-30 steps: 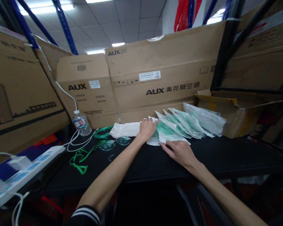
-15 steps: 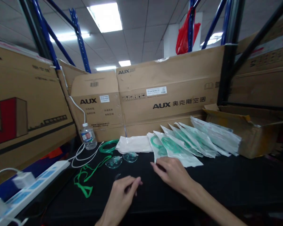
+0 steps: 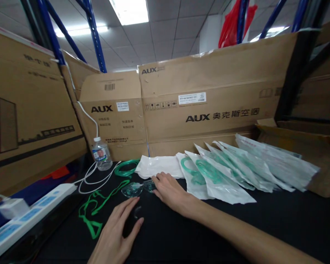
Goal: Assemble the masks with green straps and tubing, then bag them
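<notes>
Some tabletop (image 3: 156,233) separates left hand (image 3: 115,231) from right hand (image 3: 169,189) at mask's (image 3: 148,186) edge.

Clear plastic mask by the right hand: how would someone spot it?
On the black tabletop, find the flat white packet. The clear domed plastic mask lies in front; unlike the similar mask to its left, it's partly hidden by the right hand.
</notes>
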Demonstrator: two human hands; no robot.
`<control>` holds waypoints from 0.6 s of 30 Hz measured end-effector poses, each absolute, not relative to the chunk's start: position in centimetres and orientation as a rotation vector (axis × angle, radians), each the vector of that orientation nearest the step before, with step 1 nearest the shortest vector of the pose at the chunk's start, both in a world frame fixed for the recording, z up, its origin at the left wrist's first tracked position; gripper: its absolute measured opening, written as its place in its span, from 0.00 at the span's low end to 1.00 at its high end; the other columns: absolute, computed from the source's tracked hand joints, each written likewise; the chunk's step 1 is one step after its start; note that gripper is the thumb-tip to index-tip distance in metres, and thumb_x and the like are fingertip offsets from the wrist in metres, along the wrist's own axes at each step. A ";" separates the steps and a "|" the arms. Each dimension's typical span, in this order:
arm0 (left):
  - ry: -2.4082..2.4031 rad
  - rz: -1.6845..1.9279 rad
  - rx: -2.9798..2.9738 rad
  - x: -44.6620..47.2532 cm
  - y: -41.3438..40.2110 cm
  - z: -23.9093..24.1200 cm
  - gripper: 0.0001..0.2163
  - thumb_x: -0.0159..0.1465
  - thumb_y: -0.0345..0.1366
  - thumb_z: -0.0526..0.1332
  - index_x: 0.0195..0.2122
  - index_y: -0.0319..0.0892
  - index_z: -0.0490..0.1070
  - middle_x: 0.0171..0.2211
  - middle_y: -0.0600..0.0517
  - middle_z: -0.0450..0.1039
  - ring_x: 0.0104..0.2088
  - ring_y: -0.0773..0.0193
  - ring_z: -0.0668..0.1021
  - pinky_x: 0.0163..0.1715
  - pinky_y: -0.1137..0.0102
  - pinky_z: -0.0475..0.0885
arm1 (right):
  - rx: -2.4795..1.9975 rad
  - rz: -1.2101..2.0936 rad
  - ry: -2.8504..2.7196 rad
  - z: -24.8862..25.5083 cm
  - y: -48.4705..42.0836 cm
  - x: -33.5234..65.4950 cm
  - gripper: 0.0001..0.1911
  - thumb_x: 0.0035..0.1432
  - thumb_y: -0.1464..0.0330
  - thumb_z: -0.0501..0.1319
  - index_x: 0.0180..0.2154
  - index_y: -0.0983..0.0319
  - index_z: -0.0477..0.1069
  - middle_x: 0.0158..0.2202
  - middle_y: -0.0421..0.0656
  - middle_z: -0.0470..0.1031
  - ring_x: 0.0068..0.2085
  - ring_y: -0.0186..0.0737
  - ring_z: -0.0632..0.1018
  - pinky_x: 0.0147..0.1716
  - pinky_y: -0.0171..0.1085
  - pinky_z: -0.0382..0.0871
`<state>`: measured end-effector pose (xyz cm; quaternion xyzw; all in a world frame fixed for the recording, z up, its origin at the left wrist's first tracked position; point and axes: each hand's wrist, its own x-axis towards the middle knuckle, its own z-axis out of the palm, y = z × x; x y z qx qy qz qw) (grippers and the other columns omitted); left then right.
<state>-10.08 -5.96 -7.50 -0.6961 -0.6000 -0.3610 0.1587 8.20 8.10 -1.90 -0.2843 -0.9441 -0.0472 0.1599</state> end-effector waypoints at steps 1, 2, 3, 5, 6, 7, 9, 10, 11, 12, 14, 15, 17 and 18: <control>-1.716 -1.002 -1.999 -10.3 -5.8 -7.9 0.19 0.68 0.43 0.61 0.60 0.51 0.70 0.54 0.49 0.77 0.52 0.55 0.81 0.51 0.61 0.79 | -0.838 -0.126 -2.685 -1.9 7.8 8.6 0.15 0.64 0.71 0.63 0.52 0.70 0.73 0.50 0.58 0.78 0.52 0.56 0.78 0.54 0.50 0.72; -1.718 -0.985 -2.009 -10.5 -5.7 -8.2 0.19 0.68 0.44 0.61 0.60 0.51 0.70 0.54 0.49 0.77 0.52 0.55 0.80 0.52 0.61 0.78 | -0.869 -0.115 -2.668 -1.8 7.4 9.2 0.16 0.64 0.71 0.63 0.52 0.70 0.73 0.50 0.59 0.77 0.52 0.57 0.78 0.54 0.52 0.72; -1.719 -0.981 -2.017 -10.6 -5.6 -8.4 0.19 0.69 0.45 0.61 0.59 0.50 0.70 0.54 0.49 0.77 0.53 0.54 0.80 0.52 0.60 0.78 | -0.897 -0.100 -2.652 -1.8 7.0 9.9 0.16 0.64 0.71 0.63 0.52 0.70 0.73 0.50 0.59 0.77 0.53 0.58 0.77 0.55 0.53 0.71; -1.729 -0.979 -2.039 -10.6 -5.5 -8.2 0.19 0.70 0.47 0.59 0.59 0.49 0.71 0.53 0.48 0.78 0.52 0.53 0.80 0.53 0.59 0.78 | -0.953 -0.066 -2.611 -1.9 5.9 11.7 0.18 0.65 0.71 0.62 0.54 0.72 0.71 0.53 0.62 0.74 0.56 0.60 0.76 0.57 0.55 0.69; -1.741 -0.971 -2.055 -10.7 -5.5 -8.0 0.19 0.70 0.48 0.59 0.58 0.49 0.72 0.52 0.48 0.78 0.52 0.53 0.80 0.52 0.59 0.78 | -0.972 -0.037 -2.594 -2.1 5.3 12.7 0.18 0.65 0.71 0.62 0.55 0.71 0.71 0.53 0.61 0.74 0.55 0.60 0.76 0.56 0.55 0.71; -1.758 -0.956 -2.072 -10.7 -5.4 -7.7 0.19 0.70 0.49 0.58 0.58 0.48 0.72 0.52 0.48 0.78 0.52 0.53 0.80 0.52 0.59 0.78 | -0.983 0.006 -2.570 -2.4 4.6 13.7 0.18 0.65 0.70 0.62 0.55 0.69 0.71 0.52 0.59 0.75 0.53 0.58 0.77 0.53 0.54 0.73; -1.794 -0.915 -2.117 -10.8 -5.2 -7.0 0.20 0.69 0.51 0.58 0.57 0.48 0.74 0.50 0.48 0.79 0.50 0.54 0.80 0.51 0.60 0.78 | -0.944 0.278 -2.355 -3.4 2.9 15.8 0.19 0.62 0.69 0.65 0.55 0.63 0.71 0.49 0.52 0.77 0.49 0.52 0.79 0.51 0.49 0.76; -1.817 -0.894 -2.139 -10.9 -5.0 -6.7 0.20 0.69 0.52 0.58 0.56 0.49 0.75 0.50 0.48 0.79 0.50 0.54 0.80 0.51 0.60 0.77 | -0.895 0.406 -2.279 -4.0 2.1 16.8 0.19 0.62 0.69 0.65 0.54 0.59 0.71 0.49 0.49 0.77 0.48 0.49 0.80 0.50 0.46 0.77; -1.840 -0.874 -2.160 -11.0 -4.9 -6.4 0.19 0.69 0.52 0.58 0.55 0.49 0.76 0.49 0.48 0.79 0.49 0.54 0.80 0.51 0.60 0.77 | -0.843 0.511 -2.229 -4.7 1.3 17.7 0.18 0.62 0.68 0.65 0.54 0.57 0.70 0.49 0.47 0.78 0.48 0.46 0.81 0.50 0.43 0.77; -1.864 -0.849 -2.186 -11.1 -4.8 -6.2 0.18 0.69 0.52 0.58 0.54 0.50 0.77 0.48 0.49 0.79 0.48 0.55 0.80 0.52 0.60 0.76 | -0.797 0.575 -2.203 -5.3 0.6 18.5 0.19 0.62 0.67 0.65 0.55 0.55 0.69 0.49 0.45 0.78 0.47 0.44 0.81 0.48 0.40 0.78; -1.903 -0.807 -2.228 -11.3 -4.5 -6.0 0.17 0.69 0.52 0.58 0.52 0.51 0.78 0.47 0.51 0.78 0.47 0.56 0.80 0.54 0.59 0.74 | -0.733 0.630 -2.152 -6.1 -0.6 19.6 0.22 0.60 0.67 0.67 0.55 0.53 0.69 0.48 0.44 0.79 0.46 0.42 0.82 0.46 0.35 0.78; -1.915 -0.795 -2.238 -11.3 -4.4 -5.9 0.17 0.69 0.52 0.58 0.51 0.52 0.78 0.46 0.51 0.78 0.47 0.56 0.80 0.54 0.59 0.74 | -0.715 0.654 -2.148 -6.4 -0.9 19.9 0.23 0.59 0.67 0.68 0.55 0.53 0.69 0.47 0.43 0.79 0.45 0.42 0.82 0.45 0.34 0.78; -1.924 -0.788 -2.241 -11.4 -4.1 -5.9 0.17 0.68 0.53 0.58 0.50 0.51 0.78 0.46 0.51 0.77 0.48 0.55 0.79 0.53 0.60 0.74 | -0.688 0.704 -2.145 -6.5 -1.3 20.2 0.23 0.58 0.68 0.68 0.54 0.54 0.69 0.45 0.43 0.79 0.43 0.41 0.82 0.44 0.33 0.78; -1.923 -0.789 -2.237 -11.4 -3.9 -5.9 0.18 0.68 0.54 0.59 0.50 0.51 0.78 0.46 0.50 0.77 0.48 0.55 0.79 0.53 0.60 0.74 | -0.691 0.734 -2.143 -6.4 -1.3 20.1 0.23 0.57 0.69 0.68 0.54 0.54 0.70 0.45 0.42 0.79 0.43 0.40 0.82 0.44 0.33 0.78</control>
